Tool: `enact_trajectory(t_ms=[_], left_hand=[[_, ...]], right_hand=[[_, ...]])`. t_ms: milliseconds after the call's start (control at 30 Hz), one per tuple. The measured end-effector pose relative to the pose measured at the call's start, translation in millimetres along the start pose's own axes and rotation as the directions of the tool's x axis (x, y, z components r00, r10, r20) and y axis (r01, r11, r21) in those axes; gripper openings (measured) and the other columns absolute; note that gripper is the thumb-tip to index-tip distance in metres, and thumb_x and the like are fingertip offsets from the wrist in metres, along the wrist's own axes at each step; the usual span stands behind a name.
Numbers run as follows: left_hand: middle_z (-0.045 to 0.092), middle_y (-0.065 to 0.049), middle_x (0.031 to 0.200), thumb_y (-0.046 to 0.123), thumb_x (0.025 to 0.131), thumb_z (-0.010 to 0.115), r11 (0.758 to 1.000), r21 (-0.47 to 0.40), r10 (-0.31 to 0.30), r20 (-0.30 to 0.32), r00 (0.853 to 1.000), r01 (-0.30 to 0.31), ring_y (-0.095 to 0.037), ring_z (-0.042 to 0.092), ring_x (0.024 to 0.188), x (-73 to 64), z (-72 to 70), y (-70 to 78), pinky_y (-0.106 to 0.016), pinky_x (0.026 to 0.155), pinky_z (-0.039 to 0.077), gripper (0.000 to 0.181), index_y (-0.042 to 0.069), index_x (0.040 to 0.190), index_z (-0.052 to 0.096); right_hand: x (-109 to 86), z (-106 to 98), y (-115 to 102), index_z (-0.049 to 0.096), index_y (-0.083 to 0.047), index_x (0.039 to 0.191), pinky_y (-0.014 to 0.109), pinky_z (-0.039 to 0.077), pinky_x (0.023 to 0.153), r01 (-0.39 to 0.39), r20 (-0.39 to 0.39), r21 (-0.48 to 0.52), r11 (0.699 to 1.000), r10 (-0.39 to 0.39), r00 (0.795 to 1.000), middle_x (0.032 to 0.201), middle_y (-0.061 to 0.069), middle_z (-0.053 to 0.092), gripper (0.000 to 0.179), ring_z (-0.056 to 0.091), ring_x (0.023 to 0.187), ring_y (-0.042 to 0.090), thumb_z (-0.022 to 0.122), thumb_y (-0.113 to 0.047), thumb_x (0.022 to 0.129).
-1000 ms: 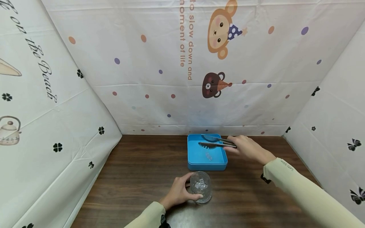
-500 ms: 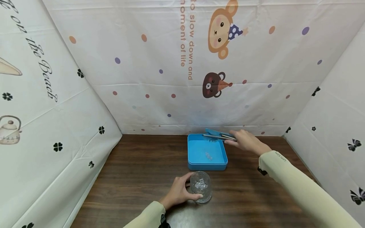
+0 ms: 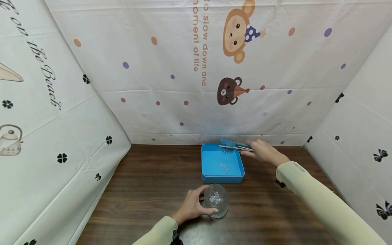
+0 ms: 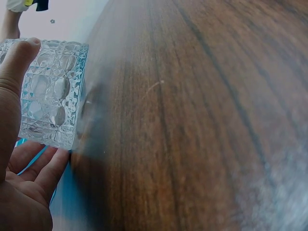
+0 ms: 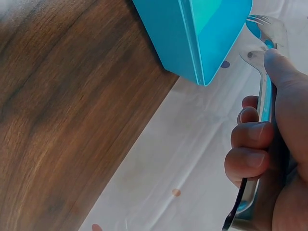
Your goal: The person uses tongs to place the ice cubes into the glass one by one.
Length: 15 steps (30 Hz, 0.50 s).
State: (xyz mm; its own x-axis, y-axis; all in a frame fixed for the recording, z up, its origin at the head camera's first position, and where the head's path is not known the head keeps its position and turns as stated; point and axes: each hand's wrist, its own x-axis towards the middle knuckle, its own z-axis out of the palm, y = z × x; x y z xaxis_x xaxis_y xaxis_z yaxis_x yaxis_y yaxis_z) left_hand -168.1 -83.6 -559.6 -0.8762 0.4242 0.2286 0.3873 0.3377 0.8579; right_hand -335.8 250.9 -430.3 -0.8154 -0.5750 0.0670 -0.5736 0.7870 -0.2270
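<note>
My left hand [image 3: 191, 206] grips a clear cut-glass tumbler [image 3: 223, 206] standing on the table, thumb on one side and fingers on the other. Clear ice-like cubes [image 3: 215, 197] lie inside it. In the left wrist view the tumbler [image 4: 53, 94] shows its faceted wall. My right hand [image 3: 264, 150] holds metal serving tongs [image 3: 235, 147] over the back right of a blue box [image 3: 223, 178]. One arm of the tongs [image 5: 262, 91] ends in a fork shape, the other in a spoon shape. A few clear pieces [image 3: 224, 167] lie on the box floor. I cannot tell whether the tongs hold a piece.
Dark wood-grain table [image 3: 153, 190] lies under everything. A white printed cloth [image 3: 171, 115] rises behind the box, with more cloth walls at left [image 3: 79, 190] and right [image 3: 355, 143].
My right hand and the tongs have shifted towards the back of the box, and the tongs have turned. Little differs in the last half second. The left hand and tumbler stay put.
</note>
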Motion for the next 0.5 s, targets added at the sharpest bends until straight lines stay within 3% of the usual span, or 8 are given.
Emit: enact_trajectory(t_ms=[300,500], left_hand=[[0.069,-0.004,0.123,0.046,0.079,0.089,1.000,-0.004,-0.017,0.001,1.000,0.017,-0.009,0.070,0.105,-0.8,0.2,0.9,-0.021,0.086,0.058,0.075,0.017,0.141,0.059],[0.069,-0.004,0.125,0.047,0.079,0.089,1.000,-0.004,-0.017,-0.003,1.000,0.017,-0.011,0.070,0.106,-0.7,0.4,1.2,-0.021,0.086,0.058,0.075,0.018,0.141,0.059]], right_hand=[[6.7,0.6,-6.2,0.066,0.004,0.129,0.050,0.063,0.079,-0.009,0.058,0.005,1.000,0.009,0.998,0.096,0.010,0.072,0.053,0.069,0.076,0.017,0.068,-0.040,0.100],[12.2,2.7,-13.6,0.070,0.002,0.121,0.045,0.063,0.075,-0.021,0.125,0.019,1.000,0.019,0.992,0.094,0.009,0.072,0.045,0.068,0.075,0.017,0.068,-0.038,0.100]])
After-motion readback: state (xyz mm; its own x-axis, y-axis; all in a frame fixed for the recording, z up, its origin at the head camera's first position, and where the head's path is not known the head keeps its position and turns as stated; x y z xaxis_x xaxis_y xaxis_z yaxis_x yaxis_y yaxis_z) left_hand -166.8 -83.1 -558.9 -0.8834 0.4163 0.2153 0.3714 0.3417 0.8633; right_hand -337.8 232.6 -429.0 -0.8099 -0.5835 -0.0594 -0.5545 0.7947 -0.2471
